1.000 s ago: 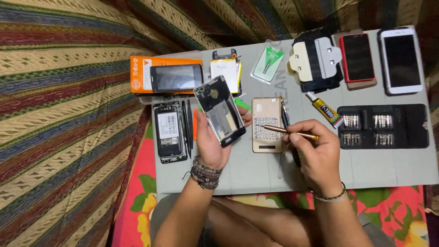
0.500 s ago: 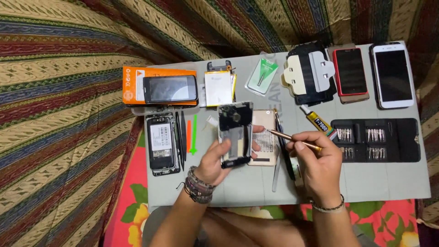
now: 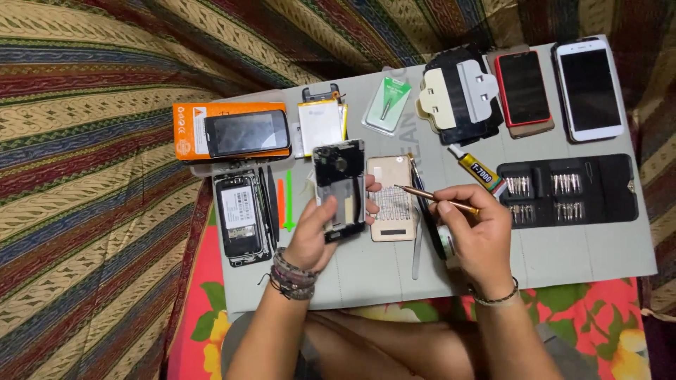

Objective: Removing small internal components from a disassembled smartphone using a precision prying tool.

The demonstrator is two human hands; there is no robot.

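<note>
Your grey tabletop (image 3: 563,260) carries the work. Your left hand (image 3: 313,236) grips an opened phone frame (image 3: 340,190), raised over the middle toward the near edge. Your right hand (image 3: 475,232) pinches a slim brass screwdriver (image 3: 436,200), its tip over a beige back cover (image 3: 391,198) just beside the frame.
</note>
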